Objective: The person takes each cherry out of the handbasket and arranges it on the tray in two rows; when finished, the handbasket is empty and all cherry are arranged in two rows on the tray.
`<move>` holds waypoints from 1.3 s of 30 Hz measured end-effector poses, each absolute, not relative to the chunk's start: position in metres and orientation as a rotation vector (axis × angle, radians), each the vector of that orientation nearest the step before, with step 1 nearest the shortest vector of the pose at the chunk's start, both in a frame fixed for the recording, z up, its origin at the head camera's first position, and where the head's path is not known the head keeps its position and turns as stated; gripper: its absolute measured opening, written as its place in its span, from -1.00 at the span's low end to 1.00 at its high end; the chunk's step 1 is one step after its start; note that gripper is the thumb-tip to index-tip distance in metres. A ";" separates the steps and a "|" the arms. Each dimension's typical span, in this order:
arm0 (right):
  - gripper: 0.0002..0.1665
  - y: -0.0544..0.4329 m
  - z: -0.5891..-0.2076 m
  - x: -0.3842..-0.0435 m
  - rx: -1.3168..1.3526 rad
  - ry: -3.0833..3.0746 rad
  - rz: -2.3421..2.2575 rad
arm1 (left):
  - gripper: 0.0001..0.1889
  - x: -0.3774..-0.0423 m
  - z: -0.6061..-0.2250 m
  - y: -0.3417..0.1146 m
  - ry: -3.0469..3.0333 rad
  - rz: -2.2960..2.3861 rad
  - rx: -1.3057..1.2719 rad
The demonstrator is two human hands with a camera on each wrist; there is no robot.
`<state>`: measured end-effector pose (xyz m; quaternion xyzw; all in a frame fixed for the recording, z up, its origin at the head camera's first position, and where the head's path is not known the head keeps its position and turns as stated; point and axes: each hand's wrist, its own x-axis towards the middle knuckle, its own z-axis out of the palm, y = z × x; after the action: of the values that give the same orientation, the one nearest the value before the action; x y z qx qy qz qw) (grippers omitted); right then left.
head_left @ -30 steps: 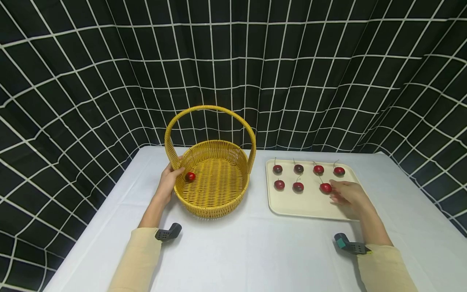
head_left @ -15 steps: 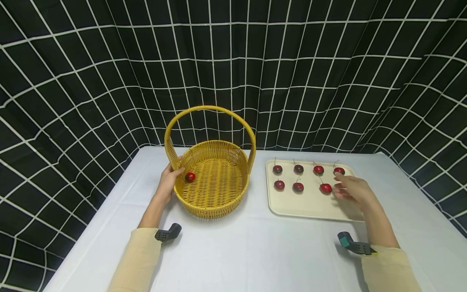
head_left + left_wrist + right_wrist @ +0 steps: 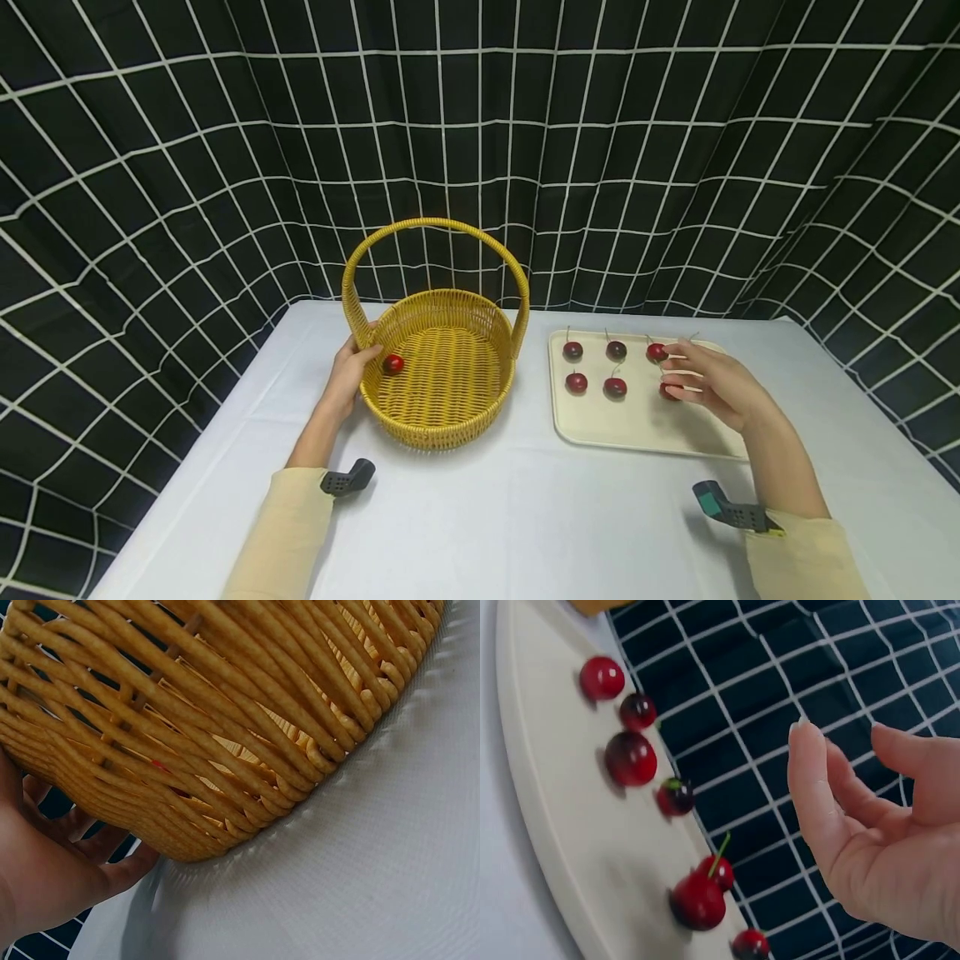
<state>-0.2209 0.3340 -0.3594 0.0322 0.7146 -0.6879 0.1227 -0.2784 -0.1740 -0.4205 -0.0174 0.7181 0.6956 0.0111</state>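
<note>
A yellow wicker basket [image 3: 431, 435] with a tall arched handle stands on the table. My left hand [image 3: 347, 377] grips its left rim by the handle's base, thumb on the inner side; in the left wrist view the hand [image 3: 52, 862] lies against the woven wall. One red cherry [image 3: 393, 364] rests inside the basket, near that thumb. Above the right side of a cream tray [image 3: 615, 425] hovers my right hand [image 3: 716, 385], its fingers apart and slightly bent. The right wrist view shows nothing between those fingers [image 3: 808, 761]. Below it, a cherry [image 3: 670, 390] is partly covered.
Several other stemmed cherries lie in two rows on the tray, among them a dark one [image 3: 617, 350] at the back and a red one [image 3: 577, 382] at front left. White cloth [image 3: 487, 517] covers the table. A black gridded curtain [image 3: 465, 150] hangs behind.
My right hand has moved up and back from beside the front right cherry, and now hides the back right one. The left hand stays on the basket. The head view has shifted slightly.
</note>
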 end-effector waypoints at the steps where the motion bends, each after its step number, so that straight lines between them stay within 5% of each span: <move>1: -0.53 0.332 -0.358 -0.220 0.077 2.069 -2.019 | -0.45 -0.278 -0.421 -0.174 2.243 2.167 -0.054; 13: -0.70 0.300 -0.353 -0.217 -0.135 1.905 -2.106 | -0.44 -0.280 -0.421 -0.174 2.227 2.174 -0.063; 30: -0.59 0.259 -0.349 -0.222 -0.345 1.733 -2.063 | -0.45 -0.279 -0.421 -0.175 2.235 2.176 -0.070; 39: -0.32 0.235 -0.348 -0.224 -0.352 1.765 -1.958 | -0.43 -0.279 -0.422 -0.175 2.226 2.181 -0.053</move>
<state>-0.2243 0.2351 -0.3476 -0.1285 0.6446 -0.7149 0.2387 -0.2794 -0.1751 -0.4217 -0.0169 0.7142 0.6996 0.0124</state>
